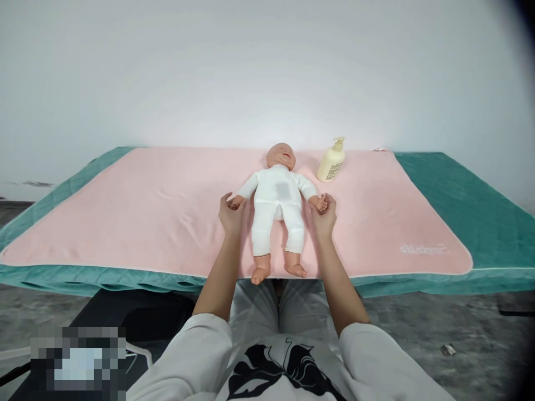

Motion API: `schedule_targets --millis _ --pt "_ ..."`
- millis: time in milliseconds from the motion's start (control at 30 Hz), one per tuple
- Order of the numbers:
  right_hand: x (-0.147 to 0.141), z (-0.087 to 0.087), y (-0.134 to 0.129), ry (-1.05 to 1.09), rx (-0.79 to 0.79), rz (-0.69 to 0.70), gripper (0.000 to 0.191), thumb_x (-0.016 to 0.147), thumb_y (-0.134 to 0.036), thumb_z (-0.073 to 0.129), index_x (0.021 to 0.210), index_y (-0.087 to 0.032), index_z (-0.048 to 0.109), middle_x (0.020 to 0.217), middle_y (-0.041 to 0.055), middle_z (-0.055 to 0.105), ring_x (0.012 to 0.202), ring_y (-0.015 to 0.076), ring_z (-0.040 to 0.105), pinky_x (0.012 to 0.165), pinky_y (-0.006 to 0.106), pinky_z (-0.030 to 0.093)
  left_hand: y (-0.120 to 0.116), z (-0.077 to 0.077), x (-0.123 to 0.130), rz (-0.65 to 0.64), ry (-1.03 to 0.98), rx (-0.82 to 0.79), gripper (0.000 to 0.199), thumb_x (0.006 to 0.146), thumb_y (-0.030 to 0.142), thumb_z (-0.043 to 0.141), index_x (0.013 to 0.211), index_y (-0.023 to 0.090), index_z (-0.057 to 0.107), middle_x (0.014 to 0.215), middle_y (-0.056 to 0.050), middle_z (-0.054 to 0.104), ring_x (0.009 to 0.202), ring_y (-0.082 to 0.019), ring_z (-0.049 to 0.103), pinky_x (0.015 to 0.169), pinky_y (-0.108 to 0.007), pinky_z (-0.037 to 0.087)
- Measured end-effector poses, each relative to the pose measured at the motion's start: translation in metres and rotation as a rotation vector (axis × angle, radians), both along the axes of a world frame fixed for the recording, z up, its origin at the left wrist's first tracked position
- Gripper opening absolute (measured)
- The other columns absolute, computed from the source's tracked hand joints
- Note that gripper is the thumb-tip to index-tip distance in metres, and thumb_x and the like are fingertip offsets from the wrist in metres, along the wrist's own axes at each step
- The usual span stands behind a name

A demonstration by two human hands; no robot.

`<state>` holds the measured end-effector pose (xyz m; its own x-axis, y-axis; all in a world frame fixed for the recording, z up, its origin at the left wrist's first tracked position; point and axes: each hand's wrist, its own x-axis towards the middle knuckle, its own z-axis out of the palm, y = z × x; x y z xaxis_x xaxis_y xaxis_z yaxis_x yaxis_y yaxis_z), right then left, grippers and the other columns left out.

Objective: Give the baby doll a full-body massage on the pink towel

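Observation:
A baby doll [278, 195] in a white body suit lies on its back on a pink mat [167, 217], head toward the wall and feet at the near edge. My left hand [230, 214] is closed round the doll's hand on the left side. On the other side my right hand [325, 217] grips the doll's other hand, whose small fingers show above mine. Both doll arms are spread outward and down. A grey patch marks the suit's chest.
A cream pump bottle [331, 161] stands on the mat, right of the doll's head. Green cover [472, 195] shows around the mat on the table. A black chair [137, 314] is below at left. A pale wall [267, 72] rises behind.

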<state>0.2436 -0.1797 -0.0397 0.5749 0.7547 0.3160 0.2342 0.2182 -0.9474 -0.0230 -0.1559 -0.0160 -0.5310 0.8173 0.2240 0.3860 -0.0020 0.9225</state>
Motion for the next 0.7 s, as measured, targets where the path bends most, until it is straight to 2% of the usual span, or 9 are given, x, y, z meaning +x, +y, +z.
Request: schedule_targets --millis 67,200,333,433,500,600,700 --pt "-0.002 0.002 0.004 0.061 0.099 -0.008 0.061 0.074 -0.029 0.066 0.132 -0.021 0.047 0.137 0.0132 0.054 0.12 0.0221 0.06 0.102 0.039 0.051 0.004 0.0 0.002 0.076 -0.088 0.096 0.056 0.072 0.031 0.078 0.123 0.022 0.056 0.106 -0.006 0.066 0.097 -0.016 0.066 0.09 -0.03 0.053" --pt "-0.005 0.008 0.021 0.035 0.209 0.018 0.061 0.08 -0.033 0.062 0.135 -0.022 0.04 0.143 0.0149 0.048 0.126 0.0232 0.057 0.105 0.043 0.049 0.017 -0.001 0.008 0.122 -0.312 0.177 0.064 0.074 0.028 0.077 0.13 0.019 0.048 0.103 -0.006 0.062 0.097 -0.014 0.067 0.092 -0.028 0.054" --pt "-0.004 0.01 0.05 -0.078 0.268 0.021 0.065 0.087 -0.039 0.053 0.145 -0.022 0.029 0.143 0.0169 0.046 0.134 0.0243 0.051 0.11 0.049 0.045 0.036 0.004 0.017 0.127 -0.39 0.279 0.067 0.083 0.025 0.069 0.142 0.018 0.035 0.123 -0.011 0.059 0.117 -0.016 0.063 0.103 -0.029 0.05" --pt "-0.003 0.01 0.077 -0.168 0.308 0.046 0.067 0.091 -0.044 0.047 0.149 -0.02 0.024 0.145 0.0185 0.045 0.137 0.0256 0.048 0.113 0.05 0.042 0.056 0.008 0.023 0.044 -0.363 0.38 0.071 0.092 0.023 0.058 0.151 0.021 0.018 0.145 -0.015 0.046 0.137 -0.017 0.049 0.113 -0.03 0.041" --pt "-0.002 0.011 0.094 -0.231 0.342 0.064 0.065 0.093 -0.045 0.044 0.149 -0.018 0.027 0.149 0.0185 0.042 0.141 0.0254 0.044 0.115 0.049 0.039 0.072 0.01 0.026 -0.016 -0.304 0.425 0.079 0.091 0.023 0.059 0.154 0.021 0.012 0.152 -0.017 0.039 0.142 -0.018 0.043 0.117 -0.032 0.035" --pt "0.001 0.013 0.116 -0.315 0.347 0.098 0.06 0.095 -0.046 0.042 0.148 -0.018 0.035 0.153 0.0154 0.042 0.144 0.0237 0.04 0.119 0.046 0.035 0.095 0.012 0.029 -0.104 -0.171 0.44 0.083 0.087 0.03 0.065 0.153 0.02 0.017 0.153 -0.017 0.04 0.142 -0.021 0.042 0.119 -0.035 0.032" --pt "0.007 0.014 0.135 -0.347 0.277 0.138 0.06 0.096 -0.048 0.04 0.147 -0.017 0.04 0.153 0.0141 0.044 0.145 0.0238 0.038 0.12 0.046 0.032 0.118 0.016 0.033 -0.153 -0.053 0.384 0.084 0.085 0.039 0.068 0.153 0.02 0.021 0.152 -0.016 0.043 0.141 -0.025 0.044 0.118 -0.04 0.033"
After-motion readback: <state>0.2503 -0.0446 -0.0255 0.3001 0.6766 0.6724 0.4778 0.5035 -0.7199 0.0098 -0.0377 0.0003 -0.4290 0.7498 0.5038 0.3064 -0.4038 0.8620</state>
